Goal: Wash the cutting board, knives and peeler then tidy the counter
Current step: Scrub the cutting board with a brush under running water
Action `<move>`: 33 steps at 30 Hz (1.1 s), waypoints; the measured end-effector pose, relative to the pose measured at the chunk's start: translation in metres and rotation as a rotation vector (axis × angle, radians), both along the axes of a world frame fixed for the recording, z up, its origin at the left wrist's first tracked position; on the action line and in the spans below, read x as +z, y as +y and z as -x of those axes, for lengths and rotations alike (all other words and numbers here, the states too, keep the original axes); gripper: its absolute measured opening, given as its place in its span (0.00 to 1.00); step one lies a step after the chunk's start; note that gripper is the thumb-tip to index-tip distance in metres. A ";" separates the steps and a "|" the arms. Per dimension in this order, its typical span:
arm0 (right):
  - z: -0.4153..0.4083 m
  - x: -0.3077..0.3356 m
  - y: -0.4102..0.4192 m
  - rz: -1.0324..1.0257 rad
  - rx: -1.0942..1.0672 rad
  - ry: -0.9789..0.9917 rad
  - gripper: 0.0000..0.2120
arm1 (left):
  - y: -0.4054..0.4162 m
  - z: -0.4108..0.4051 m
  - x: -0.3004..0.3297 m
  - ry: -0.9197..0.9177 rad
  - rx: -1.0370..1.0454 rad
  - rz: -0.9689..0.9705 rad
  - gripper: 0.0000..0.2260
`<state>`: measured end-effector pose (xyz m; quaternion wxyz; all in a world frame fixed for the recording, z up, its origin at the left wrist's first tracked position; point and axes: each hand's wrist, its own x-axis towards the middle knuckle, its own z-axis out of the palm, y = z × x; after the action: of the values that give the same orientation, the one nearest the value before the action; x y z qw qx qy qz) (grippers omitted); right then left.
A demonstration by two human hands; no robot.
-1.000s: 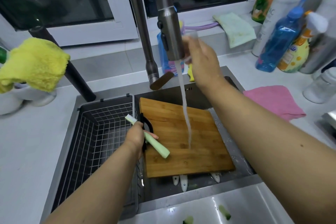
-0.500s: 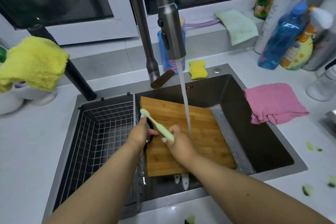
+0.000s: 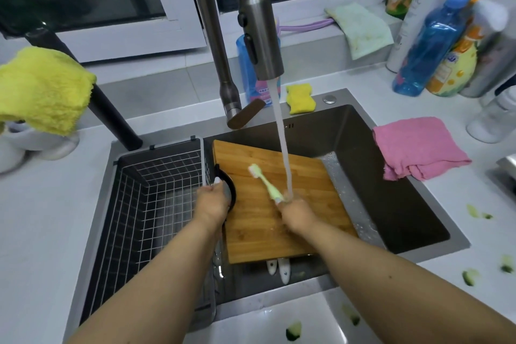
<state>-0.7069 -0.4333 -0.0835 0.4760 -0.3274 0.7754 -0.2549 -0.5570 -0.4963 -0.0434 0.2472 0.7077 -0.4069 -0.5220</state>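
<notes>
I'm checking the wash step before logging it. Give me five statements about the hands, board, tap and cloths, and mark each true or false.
1. The right hand holds the green toothbrush. True.
2. The tap is off. False: water runs from it onto the right hand over the cutting board.
3. The left hand grips the board's black handle. True.
4. The pink cloth lies in the wire basket. False: it lies on the counter, right of the sink.
5. The yellow sponge floats in the sink. False: it sits on the counter behind the sink.
</notes>
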 end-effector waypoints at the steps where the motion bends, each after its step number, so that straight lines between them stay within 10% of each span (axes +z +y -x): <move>1: 0.009 0.001 -0.001 -0.059 -0.053 0.037 0.11 | 0.000 -0.001 0.001 -0.023 -0.020 0.000 0.20; 17: 0.014 0.015 0.007 -0.200 -0.030 -0.033 0.10 | -0.002 0.018 -0.020 -0.021 -0.073 0.002 0.31; 33: 0.113 -0.025 0.010 -0.367 -0.124 0.353 0.24 | -0.014 -0.018 0.049 0.000 -0.001 0.087 0.25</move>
<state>-0.8196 -0.4232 -0.1086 0.3682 -0.2269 0.8983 -0.0776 -0.5390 -0.5100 0.0060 0.2775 0.6962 -0.4296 -0.5036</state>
